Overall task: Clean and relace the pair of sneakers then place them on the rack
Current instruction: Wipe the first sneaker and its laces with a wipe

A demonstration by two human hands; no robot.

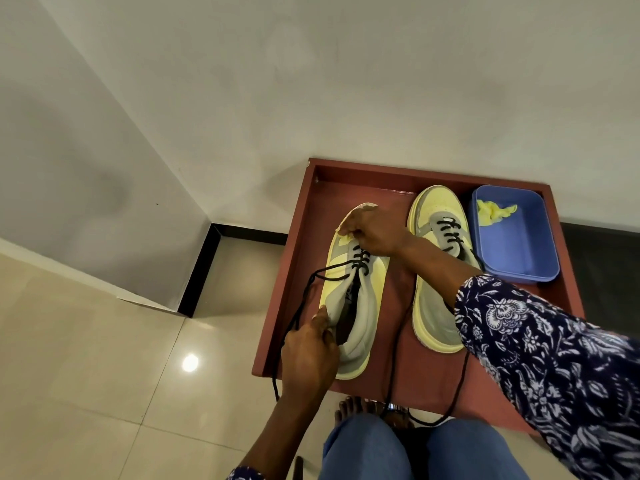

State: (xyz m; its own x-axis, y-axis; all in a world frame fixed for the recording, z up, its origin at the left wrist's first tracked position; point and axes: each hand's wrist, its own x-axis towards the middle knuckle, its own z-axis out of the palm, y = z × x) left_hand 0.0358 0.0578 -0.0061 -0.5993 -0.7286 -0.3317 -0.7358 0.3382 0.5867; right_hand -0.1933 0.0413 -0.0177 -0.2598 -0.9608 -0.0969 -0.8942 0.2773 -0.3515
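While left hand (308, 355) grips its heel, sneaker (360, 299) lies below right hand (374, 233).

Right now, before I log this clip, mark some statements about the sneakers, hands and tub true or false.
1. Both sneakers sit on the reddish-brown rack. True.
2. The left hand grips the heel end of the left sneaker. True.
3. The blue tub is empty. False: a crumpled yellow cloth lies in it.
4. The right hand rests on the right sneaker. False: it is at the toe end of the left sneaker, by the laces.
5. The black lace is fully tied. False: loose ends trail off the rack.
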